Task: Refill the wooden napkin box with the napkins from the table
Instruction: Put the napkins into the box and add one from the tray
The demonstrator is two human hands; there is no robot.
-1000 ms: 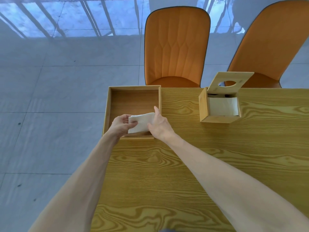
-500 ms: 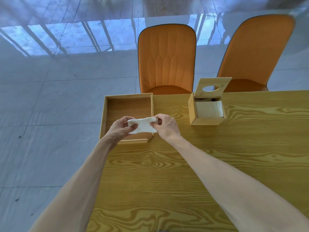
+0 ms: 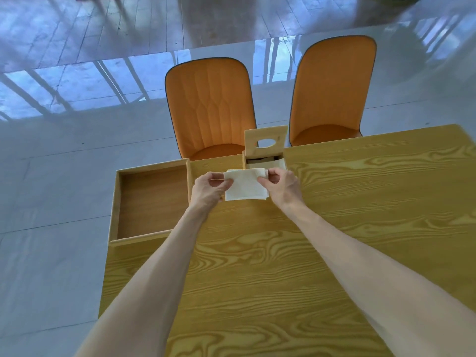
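Folded white paper napkin [image 3: 246,185] pinched at both ends by left hand [image 3: 208,188] and right hand [image 3: 282,186], held just before small open-lidded wooden napkin box [image 3: 265,150]; carrying step, probably; next: lower squarely inside

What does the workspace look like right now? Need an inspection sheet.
Surface: wood-grain table, bare apart from the job's things.
Job's things: white napkin held above the table in front of the wooden napkin box; its lid stands open, napkins inside. Open wooden tray at the table's left edge, empty.
Clutter: nothing seen.
Grips: left hand and right hand each pinch an end of the napkin.
Cables: nothing seen.
Surroundings: two orange chairs, glossy tiled floor.
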